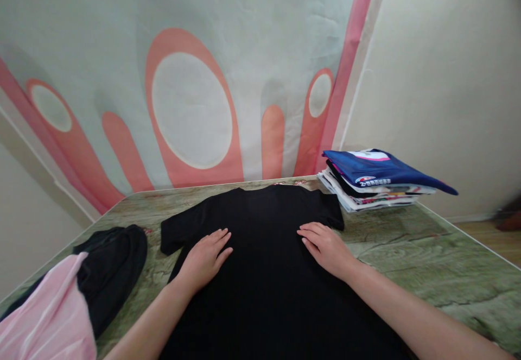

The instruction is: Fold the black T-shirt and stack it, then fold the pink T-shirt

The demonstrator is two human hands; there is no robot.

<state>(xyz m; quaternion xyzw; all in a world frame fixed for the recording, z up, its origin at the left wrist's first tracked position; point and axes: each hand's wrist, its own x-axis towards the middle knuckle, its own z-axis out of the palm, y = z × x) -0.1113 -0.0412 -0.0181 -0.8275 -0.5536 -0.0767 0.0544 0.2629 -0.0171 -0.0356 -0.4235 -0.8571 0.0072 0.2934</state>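
A black short-sleeved T-shirt [264, 284] lies spread out on the table, its collar toward the wall and its lower part running out of the bottom of the view. On its left side rests my left hand [205, 257], palm down with the fingers stretched out. My right hand [323, 246] lies flat on the right side of the shirt, below the right sleeve, fingers extended. Neither hand grips the fabric. Both sleeves reach outward, the right one near the stack of clothes.
A stack of folded clothes [370, 186], a dark blue garment on top, stands at the back right. Loose black clothing [116, 273] and a pink garment [52, 316] lie at the left. The wood-patterned tabletop [427, 246] meets a wall with a printed hanging [252, 77].
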